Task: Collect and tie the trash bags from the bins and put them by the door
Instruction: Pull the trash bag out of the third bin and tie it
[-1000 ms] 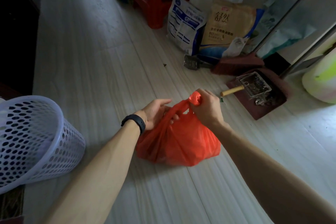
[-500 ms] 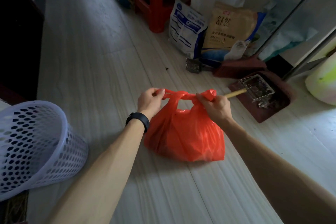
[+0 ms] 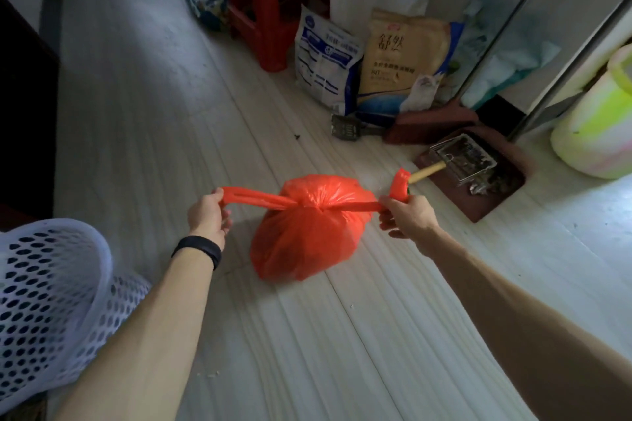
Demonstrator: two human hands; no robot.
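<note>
The white mesh bin [image 3: 51, 301] is cut off at the left edge, and the red plastic hides what is inside the trash bag [image 3: 307, 236]. The bag sits on the floor [image 3: 154, 113]. The left hand [image 3: 207, 215] grips one handle strap and the right hand [image 3: 407, 215] grips the other, both straps stretched taut across the cinched neck.

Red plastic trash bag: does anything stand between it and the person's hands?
Nothing visible does. The left hand and right hand each hold the red plastic trash bag directly, by its stretched ends. The door is not in view.
</note>
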